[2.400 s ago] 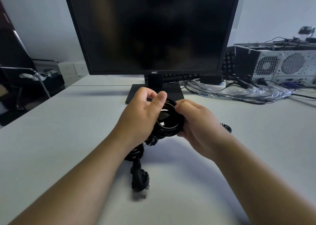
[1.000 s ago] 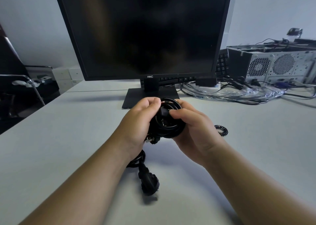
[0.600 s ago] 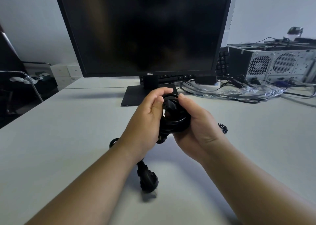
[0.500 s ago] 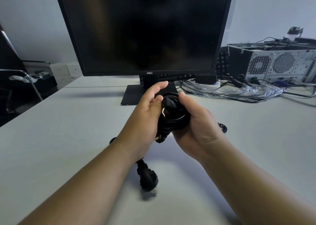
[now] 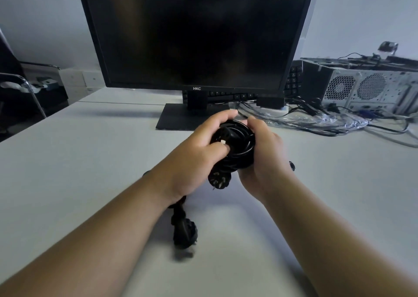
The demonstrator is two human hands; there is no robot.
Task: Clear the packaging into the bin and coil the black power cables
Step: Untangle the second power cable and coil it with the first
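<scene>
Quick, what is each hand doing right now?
Left hand: gripping the coiled black cable.
Right hand: gripping the same coil.

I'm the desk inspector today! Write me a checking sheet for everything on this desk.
Surface: pale grey table.
Job's things: coiled black cable in both hands; clear plastic packaging right of the monitor; bin nothing seen.
Clutter: small curly black piece near the right wrist.
Grippers: left hand and right hand both grip the coiled black cable.
Cables: black plug lies on the table; loose wires by the computer case.
Surroundings: monitor, computer case, chair.
</scene>
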